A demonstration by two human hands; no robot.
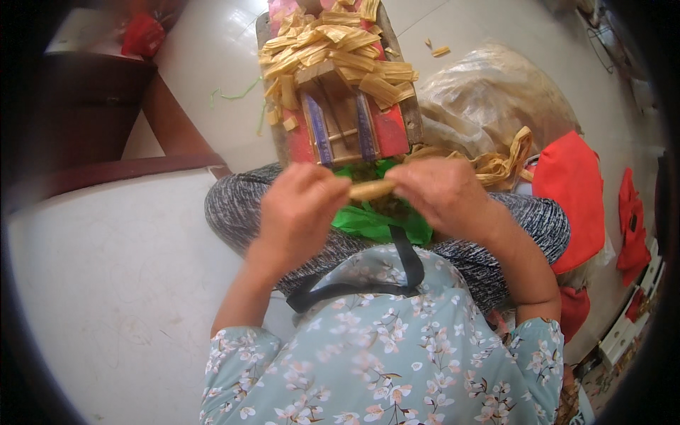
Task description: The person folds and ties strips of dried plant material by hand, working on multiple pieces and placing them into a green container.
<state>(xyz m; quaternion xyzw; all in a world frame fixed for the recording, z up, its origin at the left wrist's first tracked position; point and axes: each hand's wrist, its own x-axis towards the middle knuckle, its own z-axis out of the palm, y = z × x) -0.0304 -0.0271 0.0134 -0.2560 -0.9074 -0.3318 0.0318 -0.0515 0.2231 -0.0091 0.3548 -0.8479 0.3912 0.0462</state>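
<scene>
Between my two hands, a short yellow dried piece [372, 189], which looks like bean curd stick, is held by its ends. My left hand [308, 204] pinches one end and my right hand [441, 194] the other; both are slightly blurred. Below the piece, a green plastic bag [366, 223] lies between my knees, with brownish bits inside. Just beyond my hands is a wooden jig [340, 114] with blue printed side strips and a thin dark bar along its middle. Many cut yellow pieces [324, 48] are heaped behind and around it.
The jig stands on a red-topped board [393, 130]. At right are a large plastic sack [494, 95], long looped yellow sticks [504, 159] and a red cloth or bag [568, 202]. A white surface [122, 297] lies at left. Two small pieces [441, 51] lie on the tiled floor.
</scene>
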